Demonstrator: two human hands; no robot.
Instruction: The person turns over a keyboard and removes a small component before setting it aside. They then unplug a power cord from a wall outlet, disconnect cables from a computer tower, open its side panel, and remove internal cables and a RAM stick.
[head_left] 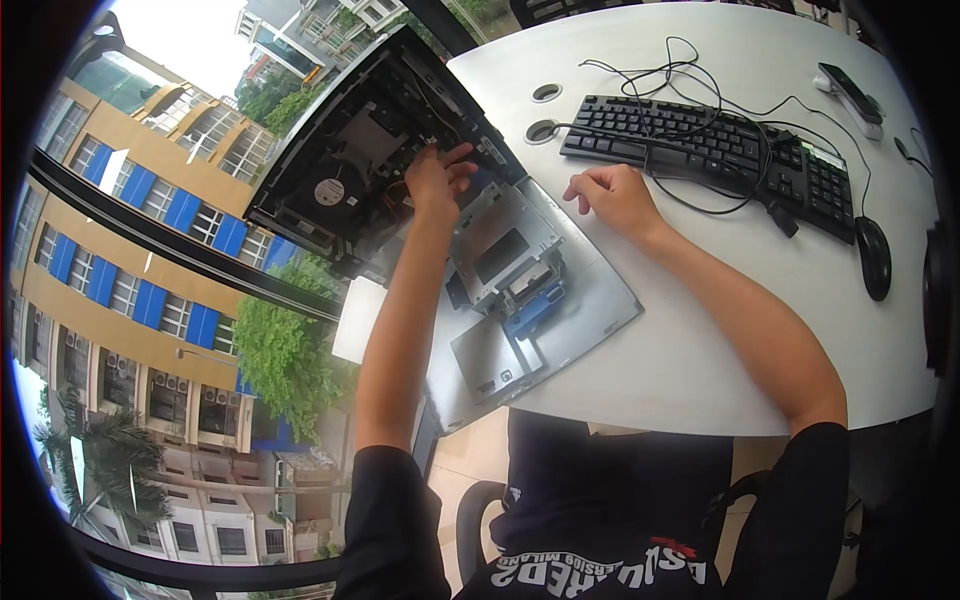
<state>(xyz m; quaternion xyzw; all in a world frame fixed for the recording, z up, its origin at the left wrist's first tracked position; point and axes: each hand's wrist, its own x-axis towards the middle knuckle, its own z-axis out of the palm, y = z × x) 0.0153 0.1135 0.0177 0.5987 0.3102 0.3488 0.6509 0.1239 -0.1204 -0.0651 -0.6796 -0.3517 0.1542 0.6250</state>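
An opened black computer case [355, 150] stands at the left part of the table, its inside facing me, with a round fan [329, 192] low on its left. My left hand [436, 182] reaches into the case near its middle, fingers apart and nothing seen between them. Below it lies a metal side panel [600, 290] carrying a drive bracket [497, 250] and a blue part [536, 312]. My right hand [612, 198] hovers at the panel's right edge, its fingers curled in; anything between them is too small to make out.
A black keyboard [715, 150] with tangled cables lies at the upper right, beside a mouse [873, 258]. Further right, a phone [850, 92] rests on a white object. Two cable holes [541, 131] are in the white table [680, 350]. A window borders the left side.
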